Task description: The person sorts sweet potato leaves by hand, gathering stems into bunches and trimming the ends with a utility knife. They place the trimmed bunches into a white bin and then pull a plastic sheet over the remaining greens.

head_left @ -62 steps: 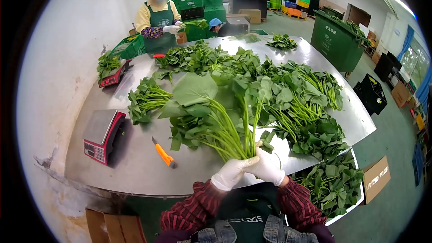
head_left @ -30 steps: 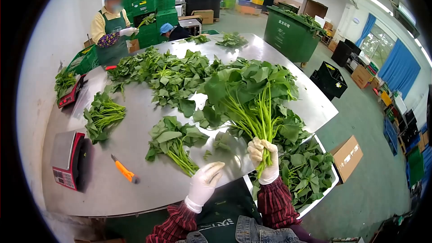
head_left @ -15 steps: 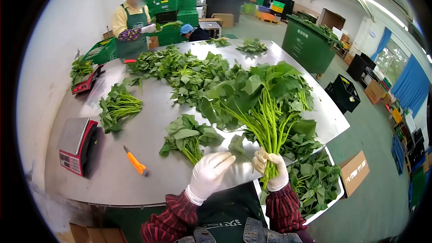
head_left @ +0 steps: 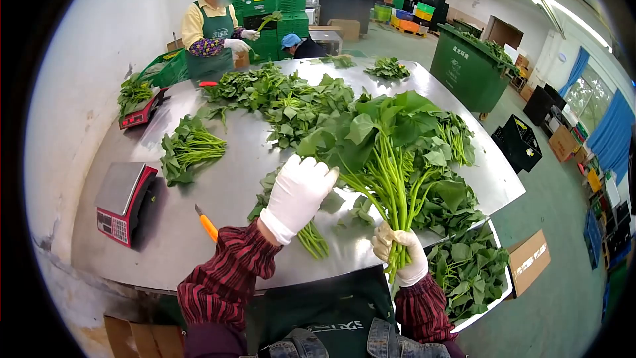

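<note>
My right hand [head_left: 402, 252], in a white glove, is wrapped round the stems of an upright bunch of leafy greens [head_left: 391, 166]. The leaves fan out above the fist and the stem ends poke out below. My left hand [head_left: 299, 195], also gloved, is raised above the table with its fingers curled; what they hold, if anything, is hidden. Under it lies a smaller bunch of greens [head_left: 311, 238], partly covered by the hand and wrist. A loose leaf [head_left: 362, 211] is between my hands.
A metal table [head_left: 218, 252] bears a heap of greens [head_left: 291, 99], another bunch [head_left: 191, 149], an orange-handled knife [head_left: 209, 227] and two scales [head_left: 122, 202] [head_left: 140, 111]. A white crate of greens [head_left: 472, 272] stands at front right. A co-worker [head_left: 215, 26] holds greens across the table; another person [head_left: 301, 46] bends low behind.
My left hand has moved up and left, and its fingers have curled in. My right hand still holds the bunch, almost in place. The co-worker's hands have shifted. The view has turned slightly.
</note>
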The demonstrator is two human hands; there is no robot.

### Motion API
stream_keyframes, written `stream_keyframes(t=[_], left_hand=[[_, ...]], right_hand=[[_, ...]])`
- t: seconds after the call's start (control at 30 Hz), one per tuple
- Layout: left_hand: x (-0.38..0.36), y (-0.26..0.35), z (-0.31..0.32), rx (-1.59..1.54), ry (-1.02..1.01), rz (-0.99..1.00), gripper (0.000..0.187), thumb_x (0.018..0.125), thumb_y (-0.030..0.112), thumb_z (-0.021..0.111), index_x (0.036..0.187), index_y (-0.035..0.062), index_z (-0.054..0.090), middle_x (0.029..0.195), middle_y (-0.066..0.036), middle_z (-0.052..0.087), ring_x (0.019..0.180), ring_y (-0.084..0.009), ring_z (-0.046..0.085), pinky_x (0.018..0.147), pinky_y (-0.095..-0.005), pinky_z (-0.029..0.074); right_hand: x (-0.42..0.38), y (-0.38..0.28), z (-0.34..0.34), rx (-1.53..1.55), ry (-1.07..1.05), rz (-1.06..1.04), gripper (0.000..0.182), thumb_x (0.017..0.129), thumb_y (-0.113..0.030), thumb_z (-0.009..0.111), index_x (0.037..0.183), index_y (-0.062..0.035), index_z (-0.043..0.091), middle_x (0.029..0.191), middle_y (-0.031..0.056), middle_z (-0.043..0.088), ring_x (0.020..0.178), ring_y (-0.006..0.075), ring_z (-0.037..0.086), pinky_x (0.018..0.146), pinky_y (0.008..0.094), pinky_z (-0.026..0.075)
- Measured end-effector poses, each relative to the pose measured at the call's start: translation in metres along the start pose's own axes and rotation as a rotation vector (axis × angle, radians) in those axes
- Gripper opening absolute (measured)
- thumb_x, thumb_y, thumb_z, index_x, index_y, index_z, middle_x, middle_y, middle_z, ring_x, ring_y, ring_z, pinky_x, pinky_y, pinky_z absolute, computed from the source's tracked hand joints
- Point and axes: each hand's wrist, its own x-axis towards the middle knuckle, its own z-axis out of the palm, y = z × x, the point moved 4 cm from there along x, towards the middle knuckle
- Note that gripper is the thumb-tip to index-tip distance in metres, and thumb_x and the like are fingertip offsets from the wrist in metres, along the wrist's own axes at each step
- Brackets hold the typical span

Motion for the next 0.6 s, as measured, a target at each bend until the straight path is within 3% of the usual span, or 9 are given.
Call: stream_keyframes(t=[0.13,0.17,0.4,0.5,0.6], left_hand=[[0.000,-0.004,0.019,0.100,-0.131,0.033,0.024,0.071,0.012,0.055,0.092,0.0102,0.066,0.068,-0.002,0.050,0.069,-0.0193,0.051,0.062,-0.0314,0.040],[0.001,-0.004,0.023,0.160,-0.172,0.049,0.022,0.071,0.012,0.055,0.090,0.0099,0.066,0.068,-0.002,0.051,0.069,-0.0194,0.052,0.062,-0.0314,0.040],[0.001,-0.006,0.028,0.079,-0.209,0.162,0.007,0.069,0.015,0.057,0.073,0.0108,0.062,0.068,-0.002,0.051,0.069,-0.0200,0.052,0.060,-0.0322,0.040],[0.000,-0.007,0.030,0.049,-0.133,0.103,0.005,0.066,0.012,0.062,0.069,0.0111,0.059,0.068,-0.003,0.053,0.067,-0.0197,0.053,0.060,-0.0326,0.042],[0.000,-0.031,0.018,-0.215,0.287,-0.251,0.009,0.065,0.005,0.064,0.070,0.0082,0.057,0.071,-0.006,0.055,0.064,-0.0196,0.056,0.058,-0.0320,0.045]], right_hand=[[0.000,0.004,-0.001,-0.013,-0.001,0.013,0.026,0.077,-0.025,0.062,0.074,-0.0045,0.047,0.067,0.0017,0.042,0.058,0.0118,0.040,0.048,0.0229,0.033],[-0.001,0.003,0.000,-0.013,-0.031,0.024,0.023,0.077,-0.024,0.061,0.077,-0.0047,0.048,0.069,0.0031,0.046,0.058,0.0145,0.044,0.051,0.0266,0.033],[-0.003,0.004,-0.005,-0.032,-0.036,0.021,0.023,0.077,-0.024,0.060,0.077,-0.0043,0.049,0.070,0.0032,0.046,0.058,0.0147,0.044,0.051,0.0267,0.033],[-0.002,0.007,-0.006,0.015,0.022,0.010,0.023,0.078,-0.024,0.060,0.077,-0.0036,0.048,0.070,0.0030,0.045,0.058,0.0143,0.043,0.051,0.0261,0.033],[-0.001,0.012,-0.013,0.119,0.073,0.049,0.022,0.079,-0.022,0.059,0.077,-0.0036,0.047,0.071,0.0026,0.044,0.059,0.0133,0.041,0.052,0.0250,0.033]])
